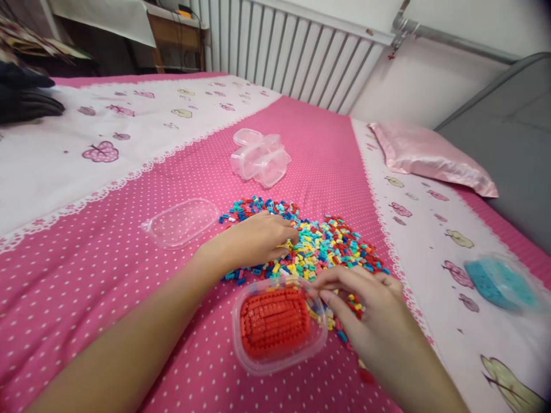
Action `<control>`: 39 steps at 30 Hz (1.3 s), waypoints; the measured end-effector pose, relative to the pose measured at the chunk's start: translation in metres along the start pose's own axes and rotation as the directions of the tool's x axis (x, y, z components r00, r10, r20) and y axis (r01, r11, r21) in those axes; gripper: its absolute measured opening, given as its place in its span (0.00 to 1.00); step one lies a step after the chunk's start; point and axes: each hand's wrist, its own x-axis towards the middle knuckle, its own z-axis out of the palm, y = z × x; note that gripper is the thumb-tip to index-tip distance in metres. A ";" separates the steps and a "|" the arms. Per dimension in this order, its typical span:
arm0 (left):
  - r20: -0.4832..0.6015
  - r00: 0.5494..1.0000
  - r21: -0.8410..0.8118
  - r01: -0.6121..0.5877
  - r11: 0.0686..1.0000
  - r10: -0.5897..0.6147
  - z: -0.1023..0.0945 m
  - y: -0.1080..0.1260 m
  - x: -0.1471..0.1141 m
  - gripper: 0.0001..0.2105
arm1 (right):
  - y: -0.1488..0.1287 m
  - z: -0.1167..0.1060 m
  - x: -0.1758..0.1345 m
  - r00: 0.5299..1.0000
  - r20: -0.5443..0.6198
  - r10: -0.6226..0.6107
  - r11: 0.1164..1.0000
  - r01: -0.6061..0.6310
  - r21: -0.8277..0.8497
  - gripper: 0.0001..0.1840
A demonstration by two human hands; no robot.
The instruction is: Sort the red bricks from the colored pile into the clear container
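A heap of small toy building bricks (307, 255) in red, blue, yellow, teal and white lies on the bed. My left hand (264, 238) reaches into its near-left side, fingers curled down and bunched together among yellow bricks; what they pinch, if anything, is hidden. In front of the heap stands a clear plastic container (279, 367) with red bricks (275, 321) packed in tight rows. My right hand (368, 301) is at its right upper corner, thumb and forefinger closed on the rim. Some loose bricks lie under the right palm.
A clear lid (183, 223) lies left of the heap. Several clear containers (260, 158) sit farther back. At right are a container with teal contents (501, 281) and a pink pillow (430, 155). A dark gloved or covered hand (30, 94) rests at far left. A radiator (284, 51) stands behind.
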 end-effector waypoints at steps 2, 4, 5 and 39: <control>-0.005 1.000 -0.011 0.002 1.000 -0.002 0.000 -0.001 0.000 0.04 | 0.009 -0.010 0.004 0.998 -0.047 0.038 0.999 -0.036 0.037 0.10; 0.001 1.000 -0.020 0.006 1.000 -0.006 0.000 -0.003 0.000 0.04 | 0.020 -0.019 0.009 0.987 -0.126 0.098 0.992 -0.086 0.095 0.09; 0.004 1.000 -0.024 0.008 1.000 -0.008 0.000 -0.004 0.000 0.04 | 0.027 -0.023 0.011 0.978 -0.166 0.127 0.987 -0.108 0.118 0.09; 0.034 0.999 -0.121 -0.038 0.992 0.042 0.015 -0.017 0.009 0.05 | 0.101 -0.028 0.020 0.966 -0.129 0.222 0.973 -0.229 -0.036 0.15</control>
